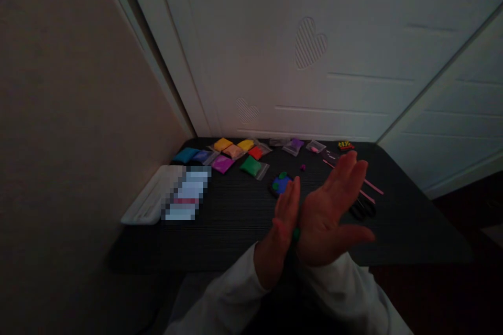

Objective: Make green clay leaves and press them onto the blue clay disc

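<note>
A small ball of green modelling clay (296, 235) sits between the heels of my two palms, partly hidden. My left hand (280, 233) is turned edge-on with its fingers stretched upward, pressing the clay from the left. From the other side my right hand (333, 209) presses it, palm showing, fingers extended and thumb pointing right. Just beyond my left fingertips lies a round blue clay piece (281, 185) with green spots and a dark rim, partly covered by that hand. A tiny purple clay bit (303, 167) rests behind it.
Bags of coloured clay, including a green one (251, 166), line the back of the dark table (236, 241). At left are a white tray (151, 196) and a blurred, bright screen-like panel (187, 193). Black-handled scissors (363, 208) and pink sticks (373, 187) lie right.
</note>
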The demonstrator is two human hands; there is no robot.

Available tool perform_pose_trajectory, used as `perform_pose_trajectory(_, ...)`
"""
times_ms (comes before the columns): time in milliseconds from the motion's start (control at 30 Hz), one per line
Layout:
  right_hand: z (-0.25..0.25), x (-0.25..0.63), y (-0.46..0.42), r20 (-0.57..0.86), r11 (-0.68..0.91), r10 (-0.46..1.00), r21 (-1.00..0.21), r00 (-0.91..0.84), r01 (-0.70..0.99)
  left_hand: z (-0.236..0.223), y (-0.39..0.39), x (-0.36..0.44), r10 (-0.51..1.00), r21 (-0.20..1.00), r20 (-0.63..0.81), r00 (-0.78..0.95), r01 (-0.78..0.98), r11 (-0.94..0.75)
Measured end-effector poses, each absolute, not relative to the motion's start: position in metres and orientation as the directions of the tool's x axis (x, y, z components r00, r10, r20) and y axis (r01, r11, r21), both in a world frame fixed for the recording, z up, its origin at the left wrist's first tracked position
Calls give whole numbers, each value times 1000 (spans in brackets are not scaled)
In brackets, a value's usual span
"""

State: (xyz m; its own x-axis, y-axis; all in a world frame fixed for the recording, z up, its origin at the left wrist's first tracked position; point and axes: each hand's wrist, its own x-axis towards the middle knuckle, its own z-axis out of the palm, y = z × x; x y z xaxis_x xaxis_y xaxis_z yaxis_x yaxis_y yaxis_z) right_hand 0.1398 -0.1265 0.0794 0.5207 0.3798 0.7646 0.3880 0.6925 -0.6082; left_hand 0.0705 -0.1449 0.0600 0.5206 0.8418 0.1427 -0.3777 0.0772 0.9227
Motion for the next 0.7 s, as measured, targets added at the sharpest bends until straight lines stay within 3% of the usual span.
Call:
perform_pose_trajectory(67, 76, 148, -121, 754, 667, 401, -630, 520, 399, 60, -146, 71, 824, 861, 69, 562, -451, 236)
perform_pose_trajectory(167, 65, 149, -119, 748, 563, 446, -661, 491, 496, 64, -147, 70, 779, 609, -61, 624, -595, 524)
perform_pose_trajectory(300, 60, 138, -128, 732, 521, 503, -681, 459, 515, 70, -144, 69, 771, 429, -110, 628, -670, 606)
perform_pose_trajectory(367, 66, 135, -130, 749, 580, 474, -661, 463, 475, 72, -142, 69, 798, 519, -106, 593, -652, 553)
perform_pose_trajectory(433, 73, 137, -128, 773, 609, 420, -628, 475, 485, 72, -143, 71, 823, 734, -72, 564, -528, 426)
perform_pose_trajectory(500, 74, 142, -123, 783, 582, 397, -618, 479, 528, 72, -146, 72, 840, 876, -50, 540, -380, 297)
perform_pose_trajectory(700, 61, 135, -127, 709, 515, 505, -705, 493, 487, 69, -146, 70, 856, 907, -16, 516, -353, 230)
